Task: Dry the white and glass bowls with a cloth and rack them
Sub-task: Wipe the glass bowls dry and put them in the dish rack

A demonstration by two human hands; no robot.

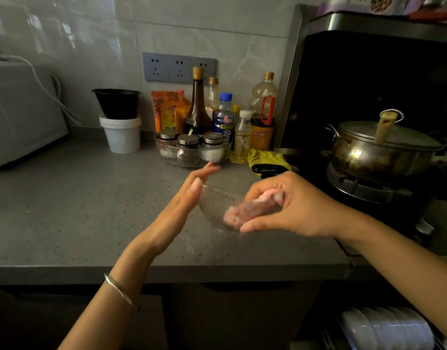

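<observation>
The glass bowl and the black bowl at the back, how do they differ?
The glass bowl is clear; the black bowl is opaque. The glass bowl is tilted between the left hand and right hand, while the black bowl stands upright on a white tub. The glass bowl has a pink cloth pressed inside; nothing touches the black bowl. Both are round, open bowls.

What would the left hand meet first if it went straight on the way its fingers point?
Most likely the glass dish of spice jars: the left hand, flat against the glass bowl, points its straight fingers at the dish's near rim. Depth is unclear in this one view.
</observation>
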